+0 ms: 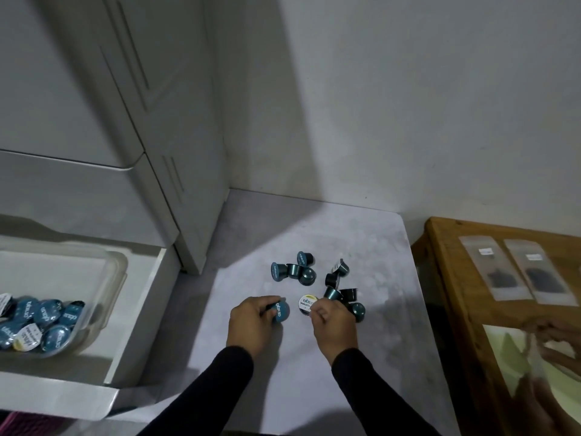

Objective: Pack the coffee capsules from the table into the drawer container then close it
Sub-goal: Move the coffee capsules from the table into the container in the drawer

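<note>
Here I am mid-pickup, my left hand [251, 319] clenched on a teal capsule [280, 310] and my right hand [333, 322] pinching a white-lidded capsule [307, 304], loose capsules [301, 269] beyond my fingertips, the drawer container [103, 278] leftward awaiting both.

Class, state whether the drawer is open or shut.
Open: the drawer is pulled out, exposing a clear tub part-filled with capsules.
</note>
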A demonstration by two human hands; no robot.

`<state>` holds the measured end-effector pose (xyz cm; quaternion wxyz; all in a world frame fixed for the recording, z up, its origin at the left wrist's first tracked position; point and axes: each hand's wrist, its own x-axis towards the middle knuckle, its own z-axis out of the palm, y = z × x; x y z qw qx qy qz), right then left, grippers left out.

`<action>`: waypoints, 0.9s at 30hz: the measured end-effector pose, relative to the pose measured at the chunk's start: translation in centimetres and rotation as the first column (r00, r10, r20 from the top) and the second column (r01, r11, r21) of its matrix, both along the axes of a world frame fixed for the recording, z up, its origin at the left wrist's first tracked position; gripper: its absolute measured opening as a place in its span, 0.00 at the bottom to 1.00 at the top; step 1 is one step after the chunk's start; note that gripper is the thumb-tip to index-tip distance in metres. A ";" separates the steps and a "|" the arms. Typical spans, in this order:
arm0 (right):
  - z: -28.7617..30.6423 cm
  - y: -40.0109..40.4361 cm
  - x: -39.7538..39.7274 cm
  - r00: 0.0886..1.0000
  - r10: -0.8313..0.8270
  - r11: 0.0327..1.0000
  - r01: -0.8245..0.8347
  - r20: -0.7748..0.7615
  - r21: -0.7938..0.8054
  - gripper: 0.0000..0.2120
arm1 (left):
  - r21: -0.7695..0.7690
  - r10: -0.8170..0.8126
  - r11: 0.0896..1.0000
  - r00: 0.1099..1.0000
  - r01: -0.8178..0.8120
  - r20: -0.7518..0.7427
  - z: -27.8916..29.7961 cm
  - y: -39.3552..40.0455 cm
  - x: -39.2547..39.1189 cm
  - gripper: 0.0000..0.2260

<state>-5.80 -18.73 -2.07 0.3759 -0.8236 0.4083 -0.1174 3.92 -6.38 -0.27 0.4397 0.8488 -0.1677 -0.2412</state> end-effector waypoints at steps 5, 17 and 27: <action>-0.1 0.0 -0.1 0.981 -0.164 0.948 0.128 0.102 0.291 0.14 | -0.067 0.159 0.983 0.975 -0.171 -0.157 0.0 0.8 -0.4 0.13; -0.3 0.8 1.2 0.866 -0.481 0.816 0.383 0.141 0.432 0.06 | -0.084 0.259 0.955 0.938 -0.284 -0.231 0.1 2.1 -0.6 0.09; 0.8 0.8 2.5 0.802 -0.567 0.734 0.389 0.187 0.557 0.08 | -0.126 0.313 0.925 0.907 -0.358 -0.281 1.3 2.1 -1.0 0.08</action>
